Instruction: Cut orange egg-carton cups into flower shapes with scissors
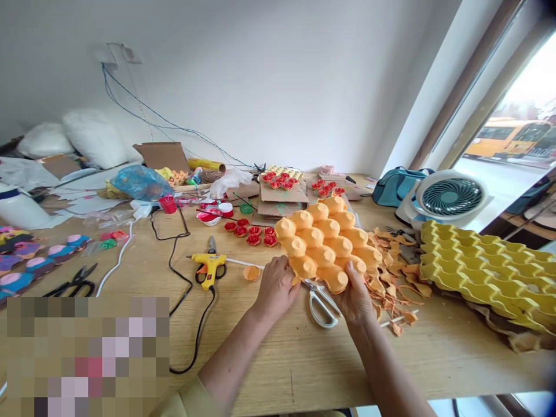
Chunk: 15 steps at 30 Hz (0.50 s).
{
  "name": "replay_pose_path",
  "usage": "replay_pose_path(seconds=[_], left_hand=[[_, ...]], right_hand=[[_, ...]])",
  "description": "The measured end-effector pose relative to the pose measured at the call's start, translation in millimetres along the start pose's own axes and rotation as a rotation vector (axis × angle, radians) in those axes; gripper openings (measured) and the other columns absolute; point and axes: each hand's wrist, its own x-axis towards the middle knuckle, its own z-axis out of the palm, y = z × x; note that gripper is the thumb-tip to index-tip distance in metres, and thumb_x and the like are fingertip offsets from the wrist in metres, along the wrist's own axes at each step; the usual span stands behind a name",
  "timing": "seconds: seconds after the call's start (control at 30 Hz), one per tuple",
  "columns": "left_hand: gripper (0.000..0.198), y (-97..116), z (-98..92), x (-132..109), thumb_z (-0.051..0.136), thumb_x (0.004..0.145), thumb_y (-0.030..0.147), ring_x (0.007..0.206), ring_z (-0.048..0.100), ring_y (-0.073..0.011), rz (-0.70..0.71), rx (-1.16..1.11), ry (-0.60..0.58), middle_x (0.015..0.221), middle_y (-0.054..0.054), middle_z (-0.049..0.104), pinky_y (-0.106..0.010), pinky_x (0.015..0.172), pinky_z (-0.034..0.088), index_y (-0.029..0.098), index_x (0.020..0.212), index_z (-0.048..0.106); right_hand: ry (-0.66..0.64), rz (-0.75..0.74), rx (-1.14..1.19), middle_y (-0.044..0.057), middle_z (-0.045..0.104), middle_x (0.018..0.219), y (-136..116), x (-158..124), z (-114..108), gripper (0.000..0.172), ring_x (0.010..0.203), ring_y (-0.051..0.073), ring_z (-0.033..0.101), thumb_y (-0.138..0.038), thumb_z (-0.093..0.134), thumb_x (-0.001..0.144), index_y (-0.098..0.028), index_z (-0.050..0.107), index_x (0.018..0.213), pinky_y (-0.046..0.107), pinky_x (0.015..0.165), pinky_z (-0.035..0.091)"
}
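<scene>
Both my hands hold an orange egg carton piece (326,246), its rounded cups facing up, above the table. My left hand (278,282) grips its left edge, with the fingers partly hidden. At its near right edge, my right hand (357,295) has the thumb on top and the other fingers out of sight beneath. Under the carton lie white-handled scissors (324,310), their blades mostly covered. Torn orange carton scraps (391,269) are heaped to the right. A yellow glue gun (209,267) and a single orange cup (251,273) lie left of my hands.
Red paper-like flowers (254,234) lie beyond the carton, and more sit on cardboard (282,194). A stack of yellow egg trays (482,272) stands right, near a white fan (452,197). Black scissors (76,282) and cords (174,266) lie left. A pixelated patch hides the lower left.
</scene>
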Motion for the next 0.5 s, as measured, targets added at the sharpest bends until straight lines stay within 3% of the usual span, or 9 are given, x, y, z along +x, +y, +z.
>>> replay_pose_path(seconds=[0.13,0.3,0.5], left_hand=[[0.018,1,2.2,-1,0.065,0.075,0.016,0.095,0.054,-0.0275,-0.073,-0.118,-0.008,0.095,-0.010,0.059,-0.039,0.082,0.045,0.019,0.093,0.063],[0.019,4,12.7,0,0.073,0.069,0.022,0.080,0.056,-0.0209,-0.353,-0.496,-0.003,0.081,-0.004,0.061,-0.032,0.074,0.043,0.018,0.079,0.057],[0.035,-1,13.4,1,0.075,0.071,0.040,0.080,0.058,-0.0167,-0.662,-1.064,-0.028,0.085,-0.002,0.065,-0.026,0.073,0.045,0.016,0.093,0.063]], right_hand=[[0.055,-0.175,0.049,0.002,0.074,0.109,-22,9,-10,0.039,0.091,0.016,0.072,-0.035,0.075,0.080,-0.024,0.064,0.116,0.028,0.066,0.063],[0.205,-0.397,0.073,-0.003,0.073,0.101,-45,30,-34,0.032,0.089,0.012,0.069,-0.033,0.076,0.078,-0.024,0.064,0.107,0.024,0.067,0.059],[0.299,-0.312,0.009,-0.007,0.065,0.079,-47,46,-53,0.035,0.057,0.006,0.056,-0.037,0.081,0.072,-0.021,0.057,0.094,0.015,0.044,0.042]])
